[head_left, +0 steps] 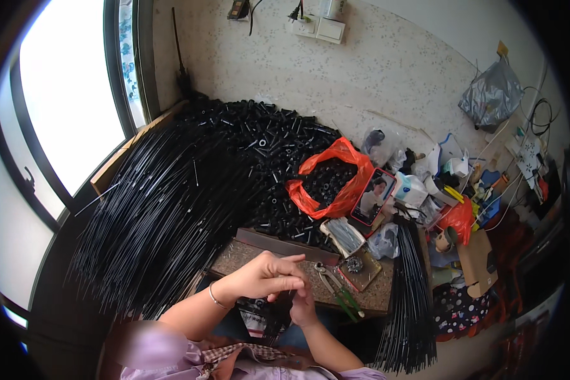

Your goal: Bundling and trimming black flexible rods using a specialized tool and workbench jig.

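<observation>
My left hand (267, 277), with a bracelet on its wrist, reaches over the near edge of the worktop. Its thumb and fingers are closed and meet the fingertips of my right hand (303, 308). Both hands pinch at the same spot, but whatever lies between the fingers is too small or hidden to make out. Something dark hangs beneath them, above my lap. Just right of the hands, pliers with green handles (340, 292) rest on the speckled worktop (377, 297). Behind them lies a big heap of small black parts (278, 136), like bolts or sleeves.
Long thin black rods (164, 215) fan over the left side; a smaller bundle (410, 304) hangs at the right edge. A red plastic bag (345, 204) holds black parts beside a propped phone (373, 196). Clutter and a cardboard box (477, 263) sit right; a window (69, 82) is left.
</observation>
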A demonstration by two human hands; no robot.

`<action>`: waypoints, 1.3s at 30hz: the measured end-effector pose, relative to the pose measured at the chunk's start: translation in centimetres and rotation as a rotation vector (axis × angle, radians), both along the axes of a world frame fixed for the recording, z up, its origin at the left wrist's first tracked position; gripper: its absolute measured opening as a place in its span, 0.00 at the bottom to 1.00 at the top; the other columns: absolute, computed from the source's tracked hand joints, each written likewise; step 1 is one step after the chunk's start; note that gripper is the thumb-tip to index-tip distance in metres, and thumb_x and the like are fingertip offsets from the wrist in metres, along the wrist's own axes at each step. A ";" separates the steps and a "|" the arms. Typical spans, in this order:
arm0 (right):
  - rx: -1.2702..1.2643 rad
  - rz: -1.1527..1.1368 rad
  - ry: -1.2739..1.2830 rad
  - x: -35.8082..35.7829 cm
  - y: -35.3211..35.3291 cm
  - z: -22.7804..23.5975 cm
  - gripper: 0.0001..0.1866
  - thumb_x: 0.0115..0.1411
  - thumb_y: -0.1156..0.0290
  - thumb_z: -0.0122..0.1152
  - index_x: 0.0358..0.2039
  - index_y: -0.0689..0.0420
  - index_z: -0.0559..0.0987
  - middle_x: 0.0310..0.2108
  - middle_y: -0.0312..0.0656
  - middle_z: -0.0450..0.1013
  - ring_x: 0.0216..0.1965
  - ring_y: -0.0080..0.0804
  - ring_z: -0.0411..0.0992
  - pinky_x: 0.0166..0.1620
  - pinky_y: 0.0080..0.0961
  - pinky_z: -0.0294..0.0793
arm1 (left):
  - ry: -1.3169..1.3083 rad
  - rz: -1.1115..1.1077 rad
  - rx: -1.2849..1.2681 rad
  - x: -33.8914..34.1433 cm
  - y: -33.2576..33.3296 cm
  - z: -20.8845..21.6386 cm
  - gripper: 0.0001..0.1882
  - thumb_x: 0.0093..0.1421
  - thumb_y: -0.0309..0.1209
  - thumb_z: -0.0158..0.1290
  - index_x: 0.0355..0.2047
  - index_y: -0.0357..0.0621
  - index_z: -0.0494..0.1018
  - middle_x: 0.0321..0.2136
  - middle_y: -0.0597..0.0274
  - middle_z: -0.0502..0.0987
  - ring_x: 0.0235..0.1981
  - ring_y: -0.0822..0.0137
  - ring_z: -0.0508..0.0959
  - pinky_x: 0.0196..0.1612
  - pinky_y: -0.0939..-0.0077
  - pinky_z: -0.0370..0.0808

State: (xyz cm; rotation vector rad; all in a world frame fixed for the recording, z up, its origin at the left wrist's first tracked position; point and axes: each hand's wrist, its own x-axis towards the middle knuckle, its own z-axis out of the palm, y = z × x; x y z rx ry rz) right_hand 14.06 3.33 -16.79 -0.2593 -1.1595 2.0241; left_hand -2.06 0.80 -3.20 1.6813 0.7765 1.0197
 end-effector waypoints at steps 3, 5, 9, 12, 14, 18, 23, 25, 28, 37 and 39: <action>-0.005 -0.203 -0.159 1.0 0.1 -1.1 0.13 0.62 0.66 0.48 0.42 0.61 0.69 0.29 0.44 0.73 0.27 0.31 0.73 0.35 0.26 0.74 | -0.297 -0.510 -0.047 -0.5 2.3 0.2 0.46 0.45 0.53 0.58 0.57 0.39 0.57 0.52 0.48 0.66 0.52 0.61 0.67 0.52 0.67 0.66; -0.108 -0.247 -0.188 1.3 -0.3 -1.3 0.12 0.62 0.66 0.47 0.40 0.62 0.69 0.27 0.44 0.72 0.26 0.32 0.72 0.31 0.27 0.72 | -0.069 0.087 0.068 -1.4 7.5 -2.3 0.43 0.45 0.50 0.60 0.57 0.42 0.57 0.49 0.50 0.65 0.43 0.64 0.72 0.40 0.71 0.73; -0.212 -0.275 -0.218 1.2 0.4 -1.4 0.12 0.63 0.66 0.45 0.38 0.63 0.68 0.25 0.45 0.72 0.23 0.34 0.71 0.27 0.28 0.71 | 0.667 1.054 0.237 -4.7 16.7 -6.9 0.32 0.44 0.48 0.61 0.45 0.45 0.65 0.39 0.49 0.67 0.33 0.51 0.74 0.35 0.64 0.73; -0.231 -0.286 -0.229 1.2 1.1 -1.8 0.12 0.63 0.66 0.44 0.38 0.62 0.68 0.24 0.46 0.71 0.24 0.34 0.72 0.28 0.28 0.71 | 0.773 1.088 0.190 -7.5 21.0 -8.8 0.23 0.46 0.38 0.59 0.40 0.43 0.66 0.30 0.50 0.73 0.32 0.49 0.74 0.36 0.61 0.73; -0.257 -0.288 -0.228 1.1 1.3 -1.8 0.12 0.63 0.66 0.44 0.38 0.62 0.68 0.24 0.46 0.71 0.23 0.34 0.72 0.28 0.28 0.72 | 0.698 1.244 0.235 -9.2 22.3 -9.5 0.19 0.47 0.31 0.55 0.39 0.41 0.65 0.28 0.49 0.74 0.31 0.48 0.75 0.36 0.61 0.73; -0.233 -0.312 -0.234 0.8 1.8 -1.3 0.10 0.63 0.67 0.44 0.38 0.62 0.67 0.25 0.46 0.72 0.24 0.34 0.72 0.29 0.28 0.72 | -0.537 1.055 -0.203 -8.6 20.1 -7.1 0.18 0.47 0.18 0.48 0.42 0.35 0.65 0.28 0.59 0.71 0.29 0.65 0.75 0.36 0.75 0.75; -0.274 -0.286 -0.199 0.5 1.2 -0.5 0.09 0.61 0.68 0.47 0.37 0.61 0.68 0.26 0.46 0.72 0.26 0.33 0.72 0.32 0.28 0.73 | 0.646 0.581 0.024 -5.0 13.9 -7.0 0.15 0.46 0.36 0.58 0.30 0.38 0.74 0.25 0.55 0.76 0.29 0.59 0.77 0.30 0.70 0.74; -0.182 -0.340 -0.194 0.2 1.1 -1.2 0.09 0.60 0.68 0.51 0.35 0.61 0.71 0.28 0.44 0.73 0.28 0.32 0.72 0.35 0.26 0.72 | 1.025 0.559 0.214 -3.1 13.4 -9.1 0.12 0.44 0.35 0.58 0.26 0.40 0.76 0.27 0.55 0.76 0.30 0.54 0.77 0.31 0.67 0.74; -0.113 -0.296 -0.225 0.9 0.5 -2.1 0.08 0.58 0.69 0.53 0.33 0.62 0.73 0.29 0.41 0.73 0.31 0.30 0.72 0.38 0.24 0.71 | 1.295 0.491 0.189 -1.8 14.3 -10.1 0.08 0.45 0.31 0.54 0.25 0.41 0.76 0.29 0.55 0.76 0.33 0.57 0.77 0.32 0.67 0.75; -0.130 -0.328 -0.242 3.5 0.0 -1.4 0.09 0.56 0.69 0.57 0.34 0.61 0.74 0.29 0.42 0.73 0.29 0.28 0.72 0.37 0.22 0.71 | 0.829 0.855 0.360 -1.9 9.3 -8.3 0.07 0.47 0.30 0.52 0.27 0.43 0.72 0.31 0.57 0.73 0.34 0.55 0.75 0.32 0.65 0.74; -0.109 -0.357 -0.253 4.1 0.0 -1.2 0.08 0.57 0.70 0.56 0.34 0.61 0.73 0.29 0.41 0.73 0.29 0.27 0.71 0.37 0.22 0.70 | 0.665 0.810 0.168 -1.1 5.7 -7.3 0.09 0.47 0.31 0.55 0.28 0.43 0.71 0.30 0.55 0.73 0.34 0.52 0.75 0.33 0.62 0.72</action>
